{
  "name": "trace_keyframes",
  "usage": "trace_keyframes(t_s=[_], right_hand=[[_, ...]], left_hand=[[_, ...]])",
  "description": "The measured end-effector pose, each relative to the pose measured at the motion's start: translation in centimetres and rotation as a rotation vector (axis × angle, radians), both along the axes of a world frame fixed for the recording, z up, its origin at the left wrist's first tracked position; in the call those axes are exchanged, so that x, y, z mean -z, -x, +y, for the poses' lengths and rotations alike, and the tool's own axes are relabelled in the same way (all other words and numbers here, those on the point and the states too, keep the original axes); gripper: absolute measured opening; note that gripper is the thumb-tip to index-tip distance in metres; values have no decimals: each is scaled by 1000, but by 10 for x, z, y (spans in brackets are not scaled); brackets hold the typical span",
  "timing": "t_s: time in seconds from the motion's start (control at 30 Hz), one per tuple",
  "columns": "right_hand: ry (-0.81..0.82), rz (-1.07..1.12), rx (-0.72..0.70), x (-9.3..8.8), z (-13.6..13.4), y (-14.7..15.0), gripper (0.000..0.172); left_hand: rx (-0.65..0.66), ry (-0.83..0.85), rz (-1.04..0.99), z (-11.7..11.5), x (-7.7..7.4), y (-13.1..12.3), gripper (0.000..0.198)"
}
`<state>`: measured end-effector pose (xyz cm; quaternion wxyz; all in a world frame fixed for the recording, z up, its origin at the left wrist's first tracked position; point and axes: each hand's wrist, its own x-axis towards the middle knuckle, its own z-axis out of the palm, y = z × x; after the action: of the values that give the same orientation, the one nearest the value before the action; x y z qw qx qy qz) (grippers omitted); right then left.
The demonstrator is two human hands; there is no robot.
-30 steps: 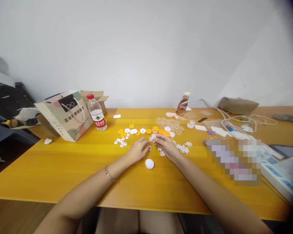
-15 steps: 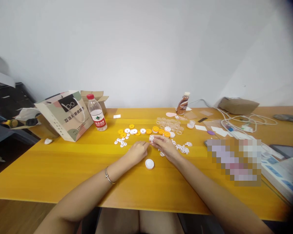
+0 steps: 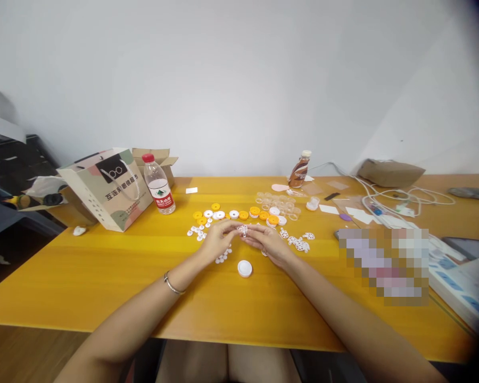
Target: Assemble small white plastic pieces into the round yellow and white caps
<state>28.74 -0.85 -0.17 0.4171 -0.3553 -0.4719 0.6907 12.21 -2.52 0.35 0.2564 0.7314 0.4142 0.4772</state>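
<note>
Between my fingertips is a small white openwork plastic piece [image 3: 243, 230], held just above the table. My left hand [image 3: 219, 239] pinches it from the left, and my right hand [image 3: 269, 242] grips it from the right. Similar white openwork pieces [image 3: 299, 243] lie to the right of my right hand. A round white cap [image 3: 245, 268] sits on the table nearer to me. Small white stemmed pieces [image 3: 199, 232] are scattered left of my left hand, and small white discs [image 3: 222, 257] lie just below it. Yellow and white round parts [image 3: 254, 211] form a row beyond my hands.
Clear plastic rings [image 3: 277, 202] stand behind the row. A water bottle [image 3: 162, 194] and a paper bag [image 3: 112, 191] are at the left. At the back stands a brown drink bottle [image 3: 300, 171]. White cables [image 3: 387, 194] and papers [image 3: 357, 214] spread over the right side.
My left hand has shifted slightly left and turned, its fingers now up at the white openwork piece. The piece has moved a little left and lower, and small discs below my left hand have come into view.
</note>
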Motion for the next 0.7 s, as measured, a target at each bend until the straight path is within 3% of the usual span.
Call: trace_keyframes(t_s=[0.27, 0.7], right_hand=[[21, 8, -80, -2, -2, 0, 17], [-52, -8, -17, 10, 2, 2, 24]], left_hand=[[-68, -150, 123, -3, -6, 1, 19], [-21, -91, 110, 0, 0, 1, 20]])
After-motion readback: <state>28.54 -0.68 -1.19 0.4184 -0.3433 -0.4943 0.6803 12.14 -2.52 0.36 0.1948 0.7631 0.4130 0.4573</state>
